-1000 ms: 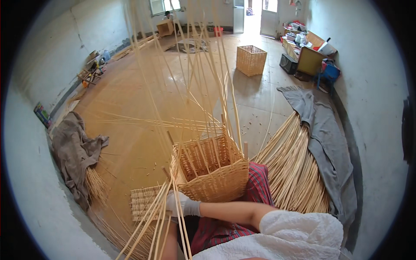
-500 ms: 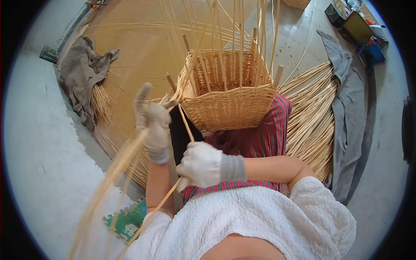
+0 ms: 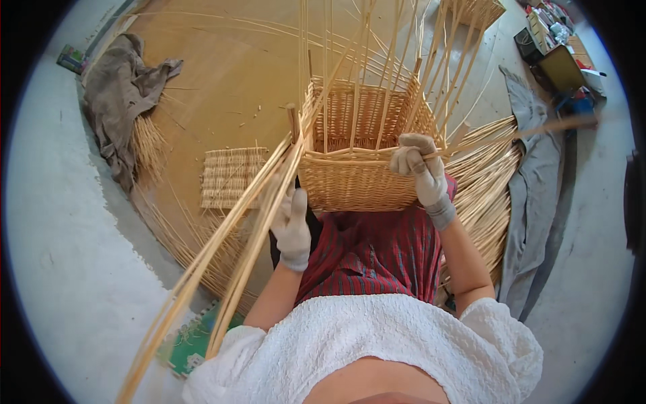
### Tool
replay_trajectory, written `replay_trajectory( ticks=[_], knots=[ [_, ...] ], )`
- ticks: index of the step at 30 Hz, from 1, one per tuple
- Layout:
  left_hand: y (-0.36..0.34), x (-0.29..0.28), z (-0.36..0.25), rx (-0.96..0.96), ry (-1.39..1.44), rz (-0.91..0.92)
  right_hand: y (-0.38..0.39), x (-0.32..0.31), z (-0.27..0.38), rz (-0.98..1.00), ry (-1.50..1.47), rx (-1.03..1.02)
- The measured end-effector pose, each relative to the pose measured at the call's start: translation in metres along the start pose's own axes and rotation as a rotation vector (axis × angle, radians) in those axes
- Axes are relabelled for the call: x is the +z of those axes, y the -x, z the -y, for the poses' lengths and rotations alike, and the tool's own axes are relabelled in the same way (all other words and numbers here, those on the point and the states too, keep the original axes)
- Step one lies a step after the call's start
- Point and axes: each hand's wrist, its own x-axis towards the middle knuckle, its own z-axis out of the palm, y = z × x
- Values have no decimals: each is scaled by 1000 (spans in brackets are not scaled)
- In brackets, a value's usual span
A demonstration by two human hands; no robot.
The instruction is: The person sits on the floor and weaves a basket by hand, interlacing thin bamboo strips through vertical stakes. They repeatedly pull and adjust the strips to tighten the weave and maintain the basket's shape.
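A half-woven wicker basket (image 3: 360, 178) rests against my lap, its tall canes (image 3: 356, 101) standing up from the rim. My right hand (image 3: 424, 172), in a pale work glove, is closed on a willow cane (image 3: 498, 133) at the basket's front right corner; the cane's blurred far end stretches out to the right. Just below the front left corner is my gloved left hand (image 3: 291, 229), thumb raised and fingers apart, partly hidden behind a bundle of long canes (image 3: 235, 236). That bundle slants from the corner post (image 3: 293, 121) down to the lower left.
Loose canes (image 3: 481, 195) lie in a thick heap on the right beside a grey cloth (image 3: 538, 209). A small woven panel (image 3: 232, 176) lies on the floor at left, near another grey cloth (image 3: 121, 101). Boxes and tools (image 3: 558, 64) stand far right; a green mat (image 3: 195, 340) is lower left.
My right hand has gone from near my chest up to the basket's right corner, swinging the cane rightward. My left hand has moved right and lower. The basket sits slightly farther right in view.
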Motion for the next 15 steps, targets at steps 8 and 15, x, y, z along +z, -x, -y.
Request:
replay_trajectory(
  ticks=[8,15],
  knots=[
    [-113,-11,32,-166,-212,592,21,6,-8,-416,500,150],
    [-111,-15,43,-180,-186,589,18,46,13,-461,790,136]
  ],
)
